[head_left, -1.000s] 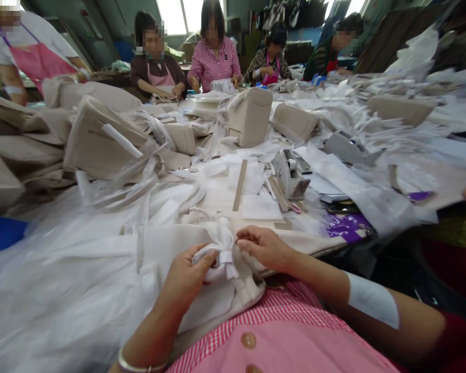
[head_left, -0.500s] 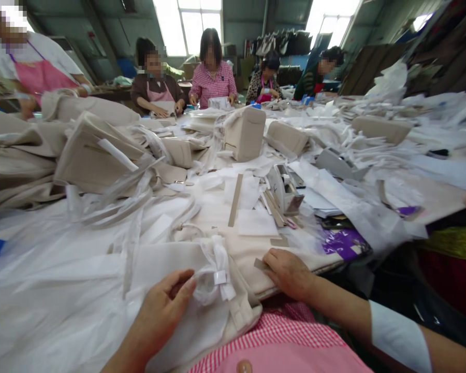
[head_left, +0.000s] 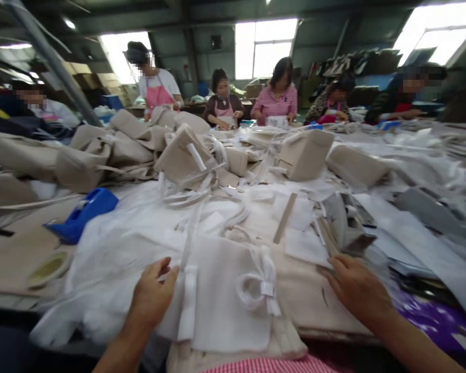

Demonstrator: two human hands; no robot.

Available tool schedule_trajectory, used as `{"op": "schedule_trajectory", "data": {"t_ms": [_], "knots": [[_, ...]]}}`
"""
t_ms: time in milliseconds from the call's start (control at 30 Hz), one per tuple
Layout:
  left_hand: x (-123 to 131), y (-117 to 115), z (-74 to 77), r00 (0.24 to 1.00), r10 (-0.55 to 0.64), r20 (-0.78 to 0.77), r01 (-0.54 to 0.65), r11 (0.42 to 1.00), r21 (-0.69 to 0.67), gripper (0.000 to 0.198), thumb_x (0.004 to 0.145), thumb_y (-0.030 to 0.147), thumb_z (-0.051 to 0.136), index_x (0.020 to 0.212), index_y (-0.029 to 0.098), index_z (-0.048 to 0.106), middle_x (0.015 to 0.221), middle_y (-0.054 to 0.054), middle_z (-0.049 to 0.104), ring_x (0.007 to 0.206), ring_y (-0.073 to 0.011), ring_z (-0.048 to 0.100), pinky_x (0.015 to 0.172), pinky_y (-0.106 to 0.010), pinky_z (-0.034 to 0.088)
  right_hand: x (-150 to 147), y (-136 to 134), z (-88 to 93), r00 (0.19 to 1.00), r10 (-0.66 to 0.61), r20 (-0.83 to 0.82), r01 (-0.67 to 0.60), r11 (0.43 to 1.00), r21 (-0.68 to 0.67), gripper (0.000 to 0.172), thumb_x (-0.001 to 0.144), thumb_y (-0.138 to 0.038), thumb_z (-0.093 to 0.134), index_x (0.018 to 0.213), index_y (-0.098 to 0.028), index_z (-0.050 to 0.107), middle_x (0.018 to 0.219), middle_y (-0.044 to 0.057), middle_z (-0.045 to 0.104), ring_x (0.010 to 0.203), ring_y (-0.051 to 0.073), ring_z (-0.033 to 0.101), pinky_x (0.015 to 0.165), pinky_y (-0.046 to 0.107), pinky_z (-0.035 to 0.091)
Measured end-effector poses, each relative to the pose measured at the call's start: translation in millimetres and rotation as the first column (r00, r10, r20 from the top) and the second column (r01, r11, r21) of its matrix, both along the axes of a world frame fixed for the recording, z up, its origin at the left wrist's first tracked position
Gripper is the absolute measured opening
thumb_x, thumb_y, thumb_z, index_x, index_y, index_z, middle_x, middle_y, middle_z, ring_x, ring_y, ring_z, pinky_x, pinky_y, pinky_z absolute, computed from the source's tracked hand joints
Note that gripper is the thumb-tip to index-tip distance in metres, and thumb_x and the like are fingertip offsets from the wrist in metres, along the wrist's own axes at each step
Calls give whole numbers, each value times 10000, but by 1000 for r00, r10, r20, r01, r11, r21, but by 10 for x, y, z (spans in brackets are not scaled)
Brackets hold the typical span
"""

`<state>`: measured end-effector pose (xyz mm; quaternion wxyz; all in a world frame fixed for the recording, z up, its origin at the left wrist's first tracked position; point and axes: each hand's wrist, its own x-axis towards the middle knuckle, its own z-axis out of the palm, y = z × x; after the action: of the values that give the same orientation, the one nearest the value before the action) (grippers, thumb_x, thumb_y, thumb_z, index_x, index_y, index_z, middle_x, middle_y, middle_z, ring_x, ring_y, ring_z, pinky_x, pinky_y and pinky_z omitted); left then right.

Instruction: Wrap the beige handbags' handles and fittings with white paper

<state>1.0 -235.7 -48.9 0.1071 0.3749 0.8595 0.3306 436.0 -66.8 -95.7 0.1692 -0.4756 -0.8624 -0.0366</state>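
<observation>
My left hand hovers with fingers curved and parted, nothing visible in it, just left of a translucent strap. Beside it, a beige bag under a white foam sheet lies at the table's front edge. A looped strap in clear wrap, with a white band around it, rests on the sheet. My right hand reaches forward, fingers slightly apart, close to a bundle of grey-brown strips. Its fingertips partly cover a small piece on the table. Left of the hand is a thin dark sliver.
A grey tape dispenser stands beyond my right hand; a blue tape dispenser is at left, near a tape roll. Beige bags and white wrapping crowd the table's back. Several co-workers sit or stand across it.
The view has turned left. My right hand has moved forward toward the strips and no longer shows the small grey-brown piece it held. My left hand has drawn leftward, away from the looped strap.
</observation>
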Motion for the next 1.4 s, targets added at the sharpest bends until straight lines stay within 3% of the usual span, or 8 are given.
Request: {"op": "schedule_trajectory", "data": {"t_ms": [100,233,333,467,600,867,1100,1400], "knots": [[20,-130,-147,994,18,109,-20,1000,17,437,793,451,554,1070,119,622,1050,-135,697,938,-256,686,862,-407,568,-206,-104,63,967,-17,-254,-50,966,-255,400,845,-513,544,1045,-186,655,1010,142,677,924,297,639,827,414,509],[188,-340,-179,982,24,-188,7,986,164,313,854,374,525,1032,143,638,1058,-147,674,1030,-276,634,942,-448,506,-661,-497,108,921,-130,-367,-205,640,-741,534,846,-594,492,1210,-220,607,987,106,712,886,278,682,720,362,562],[345,-462,-130,928,-91,-361,121,991,62,291,895,341,490,1051,149,643,1019,-145,681,1002,-283,628,944,-460,479,-926,-640,159,908,-176,-380,-234,539,-809,594,813,-607,544,1250,-207,584,950,94,718,876,285,683,738,363,557],[442,-465,-102,959,-200,-198,161,967,-196,391,933,402,411,1094,129,640,1018,-163,700,976,-300,657,888,-447,499,-1152,-630,279,851,-205,-483,-325,516,-792,562,797,-590,589,1187,-186,619,999,90,719,950,294,666,829,369,532],[447,-295,-89,980,-189,-59,178,972,-152,413,904,388,449,1155,104,616,1156,-187,672,1104,-291,619,983,-416,454,-1295,-632,319,808,-232,-542,-407,446,-797,559,799,-563,611,1186,-161,615,1082,97,708,981,298,652,840,384,524],[803,10,-93,920,-241,310,198,966,163,325,907,357,457,1081,166,654,1016,-88,721,920,-225,656,824,-332,483,-1018,-464,361,744,-362,-562,-319,547,-774,531,761,-563,653,1089,-145,672,955,94,730,872,279,664,745,338,532],[665,-85,-66,879,-430,208,459,881,-115,385,885,398,458,572,194,553,551,17,549,577,-156,511,568,-263,314,-747,-484,384,770,-366,-523,-245,587,-771,522,829,-593,553,1076,-147,669,937,74,721,872,254,646,736,308,505],[618,-248,36,810,-475,344,573,765,-292,500,913,465,375,534,196,556,558,9,573,548,-156,489,535,-260,269,-749,-473,399,804,-380,-457,-176,583,-794,524,816,-572,575,1080,-132,678,875,76,723,779,240,649,648,285,501]]}}
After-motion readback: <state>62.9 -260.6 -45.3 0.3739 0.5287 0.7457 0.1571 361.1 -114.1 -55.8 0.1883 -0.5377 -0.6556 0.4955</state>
